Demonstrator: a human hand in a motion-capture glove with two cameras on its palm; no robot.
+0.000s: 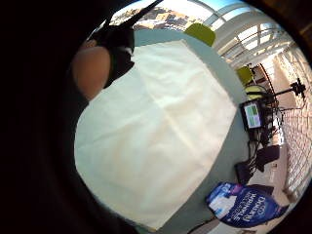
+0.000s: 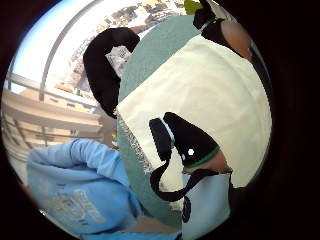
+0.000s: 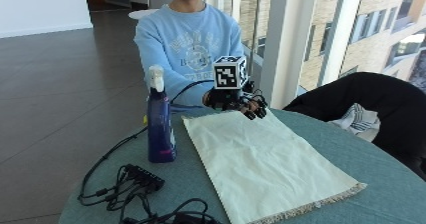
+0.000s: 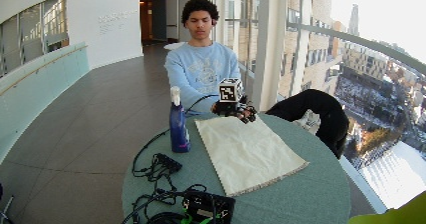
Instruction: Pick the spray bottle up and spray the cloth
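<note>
While your right hand (image 3: 236, 103) hovers loosely curled, empty, over the cloth (image 3: 266, 164) | spray bottle (image 3: 160, 119) upright, well apart.

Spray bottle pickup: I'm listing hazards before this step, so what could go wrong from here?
1. The spray bottle is tall, narrow and upright near the table edge; a sideways brush from the gloved right hand could topple it.
2. The hand hovers over the near end of the cloth, off to one side of the bottle; reaching across might drag or wrinkle the cloth.
3. Black cables lie close by the bottle's base and could catch it if they shift.
</note>
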